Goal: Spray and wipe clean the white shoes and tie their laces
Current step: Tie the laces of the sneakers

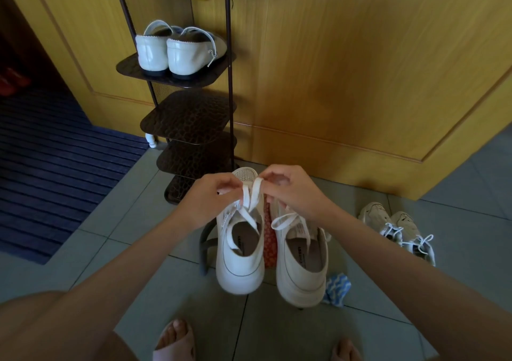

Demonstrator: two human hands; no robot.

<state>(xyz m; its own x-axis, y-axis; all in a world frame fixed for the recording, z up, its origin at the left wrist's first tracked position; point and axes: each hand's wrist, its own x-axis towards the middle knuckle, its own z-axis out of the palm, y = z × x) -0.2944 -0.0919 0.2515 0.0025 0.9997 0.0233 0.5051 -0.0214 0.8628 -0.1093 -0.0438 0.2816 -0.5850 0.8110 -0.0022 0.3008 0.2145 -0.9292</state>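
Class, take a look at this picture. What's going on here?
A person is tying a white shoe. The left hand and right hand pinch the laces of the left shoe in their fingers, loops raised, with no finished bow yet. The right shoe stands beside it. A cloth lies on the floor by that shoe, and another pair sits further right. A rack stands behind.

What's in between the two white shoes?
Head view: a red patterned surface shows between the left shoe and the right shoe. What it is stays unclear.
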